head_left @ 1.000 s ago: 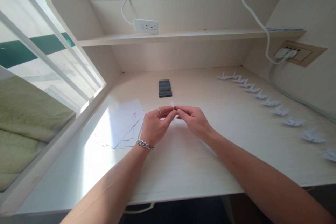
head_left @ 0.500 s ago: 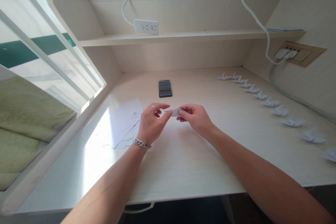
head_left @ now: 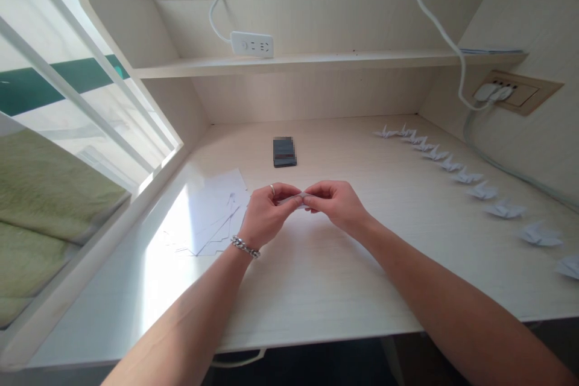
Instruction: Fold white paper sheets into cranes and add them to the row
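Both hands meet over the middle of the pale wooden desk [head_left: 316, 265]. My left hand [head_left: 266, 217], with a ring and a chain bracelet, pinches one end of a small folded white paper [head_left: 296, 199]. Pinching the other end is my right hand [head_left: 337, 205], fingers closed on it. Most of the paper is hidden between the fingertips. A loose pile of white paper sheets [head_left: 208, 211] lies on the desk just left of my left hand.
A row of several folded white paper cranes [head_left: 456, 169] runs along the right side of the desk. A dark phone [head_left: 284, 152] lies behind the hands. A power strip [head_left: 252, 45] sits on the shelf, and its white cable [head_left: 434, 24] runs to a wall socket [head_left: 502, 91].
Half a second ago the left fingers had loosened off the paper, which the right hand held flat. Now both hands pinch it together again, slightly lower.
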